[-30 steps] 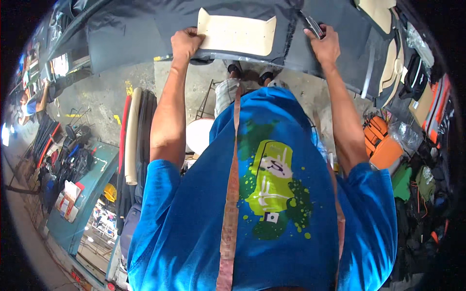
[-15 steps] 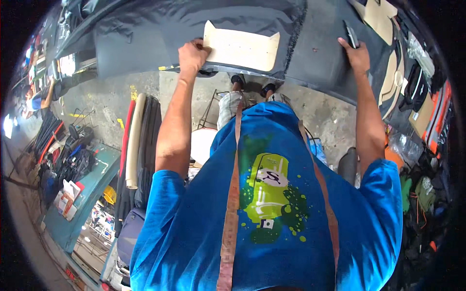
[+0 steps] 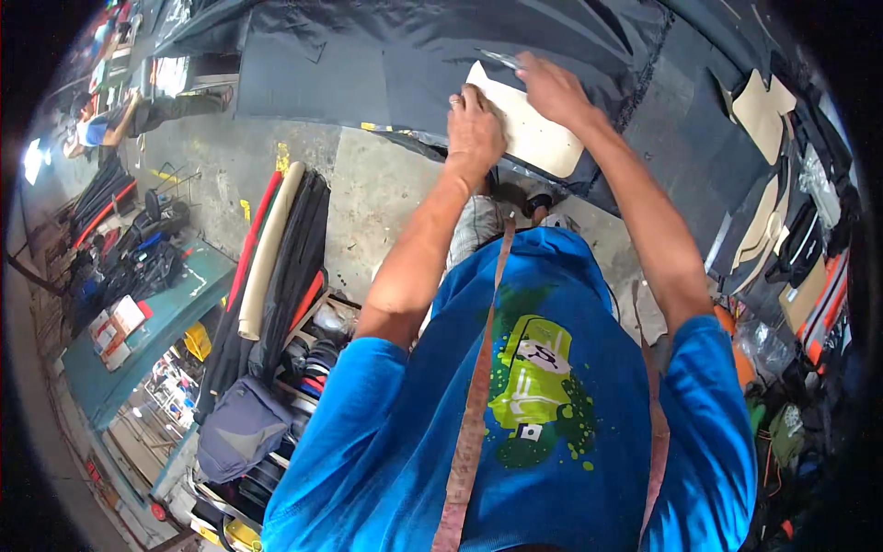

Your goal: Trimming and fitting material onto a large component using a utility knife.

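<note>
A cream-coloured flat template [image 3: 538, 138] with a pointed upper corner lies tilted on black fabric [image 3: 349, 92] at the table's front edge. My left hand [image 3: 475, 129], fingers together and bent, grips and presses the template's left side. My right hand [image 3: 555, 90] reaches across the template's upper edge. Its fingers close round a slim silver pointed tool [image 3: 499, 59], whose tip points left over the fabric, just beyond the template's pointed corner. The hand hides part of the tool, and I cannot make out its exact kind. Both hands partly cover the template.
More cream templates [image 3: 759, 115] lie on the table's right. Rolls of material [image 3: 271, 253] lean at the left, near a grey-blue backpack [image 3: 241, 428] and a green table [image 3: 170, 304]. A measuring tape [image 3: 474, 405] hangs over my shirt. Another person [image 3: 97, 129] is at the far left.
My right hand has come left with the silver tool, from the table's right side to the template's top edge. My left hand now lies further onto the template, which sits at a steeper slant.
</note>
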Demonstrator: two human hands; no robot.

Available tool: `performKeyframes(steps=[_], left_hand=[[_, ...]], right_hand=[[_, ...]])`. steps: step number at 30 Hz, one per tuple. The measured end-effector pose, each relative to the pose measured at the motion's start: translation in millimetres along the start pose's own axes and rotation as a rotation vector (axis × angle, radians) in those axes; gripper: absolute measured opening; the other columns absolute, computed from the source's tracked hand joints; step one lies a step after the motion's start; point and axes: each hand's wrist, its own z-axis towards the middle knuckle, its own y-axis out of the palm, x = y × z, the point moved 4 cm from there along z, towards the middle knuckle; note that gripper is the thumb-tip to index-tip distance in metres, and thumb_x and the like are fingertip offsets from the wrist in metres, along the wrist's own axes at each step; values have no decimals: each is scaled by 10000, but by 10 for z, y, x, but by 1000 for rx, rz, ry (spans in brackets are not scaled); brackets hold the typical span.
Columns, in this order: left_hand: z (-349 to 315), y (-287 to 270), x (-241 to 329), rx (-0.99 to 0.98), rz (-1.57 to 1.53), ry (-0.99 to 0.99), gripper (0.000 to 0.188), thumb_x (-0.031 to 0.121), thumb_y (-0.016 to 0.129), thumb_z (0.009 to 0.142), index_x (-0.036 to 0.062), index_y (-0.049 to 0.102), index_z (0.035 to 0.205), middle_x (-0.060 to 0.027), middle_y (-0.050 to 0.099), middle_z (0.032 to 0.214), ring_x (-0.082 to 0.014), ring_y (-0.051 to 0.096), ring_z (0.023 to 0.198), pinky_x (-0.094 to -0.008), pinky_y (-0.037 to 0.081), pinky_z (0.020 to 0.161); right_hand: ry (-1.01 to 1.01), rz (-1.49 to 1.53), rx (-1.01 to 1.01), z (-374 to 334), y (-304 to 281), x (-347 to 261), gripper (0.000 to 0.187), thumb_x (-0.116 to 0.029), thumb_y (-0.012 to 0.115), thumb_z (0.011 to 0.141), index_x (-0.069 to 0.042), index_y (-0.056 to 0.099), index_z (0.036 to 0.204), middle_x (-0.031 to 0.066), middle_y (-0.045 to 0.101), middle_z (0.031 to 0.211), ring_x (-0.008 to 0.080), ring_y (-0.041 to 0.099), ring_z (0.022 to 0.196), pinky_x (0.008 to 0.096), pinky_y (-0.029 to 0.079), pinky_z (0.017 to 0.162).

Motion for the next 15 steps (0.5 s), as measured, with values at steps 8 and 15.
performKeyframes(steps=[8, 15], left_hand=[[-3, 27, 57, -124, 74, -96, 634, 276, 753, 823, -172, 588, 1242, -358, 415, 1399, -454, 508, 1145, -477, 479, 948], [38, 46, 90, -153, 105, -125, 623, 259, 736, 824, -150, 585, 1269, -345, 428, 1396, -442, 520, 1145, -481, 481, 958]], right_hand=[[-141, -152, -44, 426, 272, -244, 178, -91, 522, 972, 3, 519, 1124, 237, 730, 1038, 473, 703, 874, 560, 542, 757], [-120, -164, -14, 491, 349, -209, 157, -129, 513, 996, -9, 510, 1098, 252, 727, 1043, 500, 703, 902, 580, 538, 772]])
